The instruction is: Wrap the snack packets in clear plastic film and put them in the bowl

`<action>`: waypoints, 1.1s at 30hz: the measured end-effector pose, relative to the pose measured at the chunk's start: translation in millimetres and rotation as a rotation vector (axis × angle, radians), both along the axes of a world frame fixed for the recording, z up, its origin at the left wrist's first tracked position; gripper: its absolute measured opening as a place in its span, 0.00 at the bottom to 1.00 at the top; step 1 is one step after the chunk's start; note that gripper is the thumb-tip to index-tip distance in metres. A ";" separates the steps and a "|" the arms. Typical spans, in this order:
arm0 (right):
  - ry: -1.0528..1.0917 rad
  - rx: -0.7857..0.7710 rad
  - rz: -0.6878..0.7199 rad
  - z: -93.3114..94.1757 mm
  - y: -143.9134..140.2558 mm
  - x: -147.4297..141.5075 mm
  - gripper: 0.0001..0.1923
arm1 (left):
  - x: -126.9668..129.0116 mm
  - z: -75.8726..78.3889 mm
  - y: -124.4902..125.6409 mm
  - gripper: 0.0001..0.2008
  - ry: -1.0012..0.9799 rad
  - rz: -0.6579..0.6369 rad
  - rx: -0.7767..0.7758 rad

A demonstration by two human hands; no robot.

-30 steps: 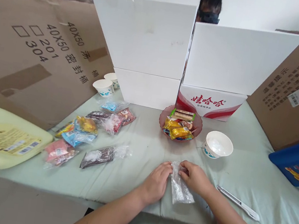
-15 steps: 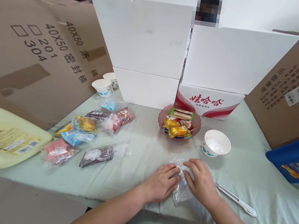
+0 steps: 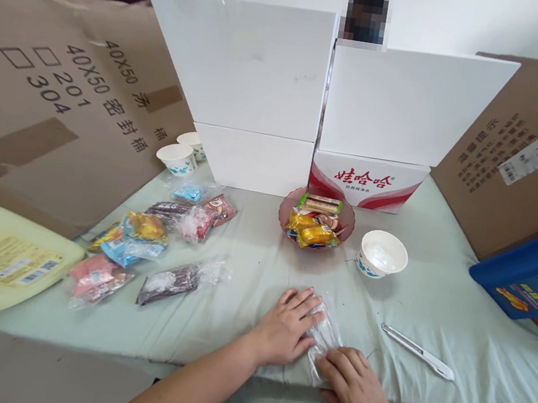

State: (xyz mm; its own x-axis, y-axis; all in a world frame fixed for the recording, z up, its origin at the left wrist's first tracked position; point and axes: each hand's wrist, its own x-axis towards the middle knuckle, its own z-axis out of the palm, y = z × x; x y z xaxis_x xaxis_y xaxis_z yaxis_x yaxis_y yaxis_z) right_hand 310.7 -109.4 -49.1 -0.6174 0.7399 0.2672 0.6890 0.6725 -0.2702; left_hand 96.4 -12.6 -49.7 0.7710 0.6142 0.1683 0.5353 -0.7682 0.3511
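A person's left hand [image 3: 287, 325] lay flat, fingers spread, pressing the upper part of a clear plastic bag [image 3: 323, 336] against the pale green cloth [image 3: 258, 274] near the table's front edge, while the right hand [image 3: 356, 391] rested palm-down on the bag's lower end with fingers loosely extended; neither hand had closed around the bag. The bag lay between the two hands, just short of where the cloth dropped over the edge. A utility knife [image 3: 416, 351] sat to the right, apart from the right hand. Farther back stood a red dish of wrapped snacks [image 3: 316, 222] and a white paper bowl [image 3: 382, 253], with filled snack packets [image 3: 152, 238] spread to the left. Judging from the scene, the thin film looked likely to slide or bunch under flat palms, since nothing pinched it, and a sideways push could have sent it over the near edge. The right forearm also seemed close enough to the knife that a wide sweep might have knocked it off the cloth. Whether the bag's mouth was open could not be told.
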 end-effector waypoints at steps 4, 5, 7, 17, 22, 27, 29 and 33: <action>0.061 -0.099 0.074 2.8 -7.3 -9.7 0.10 | -0.7 -1.8 -0.6 0.18 -0.049 -0.053 -0.024; 0.082 -0.122 0.092 7.0 -6.8 -11.2 0.11 | -0.8 -2.0 -0.6 0.17 -0.059 -0.055 -0.032; 0.131 -0.165 0.118 17.5 -1.6 -12.5 0.12 | -0.9 -1.6 -0.4 0.17 -0.069 -0.058 -0.048; -0.033 -0.041 -0.134 3.8 64.7 -10.1 0.09 | -1.9 -4.9 0.7 0.38 -0.081 -0.045 -0.070; -0.063 0.003 -0.265 -9.9 74.5 -19.9 0.08 | -0.8 -3.5 1.4 0.39 -0.094 -0.013 -0.066; -0.070 0.003 -0.346 -10.2 75.1 -23.1 0.08 | -1.8 -3.2 2.9 0.38 -0.145 -0.008 -0.063; -0.077 0.001 -0.366 -9.0 75.8 -24.4 0.09 | -3.2 -3.9 2.6 0.34 -0.231 0.011 -0.039; -0.098 0.008 -0.391 -7.8 75.1 -30.5 0.09 | -4.8 -3.6 -0.4 0.17 -0.374 0.011 0.024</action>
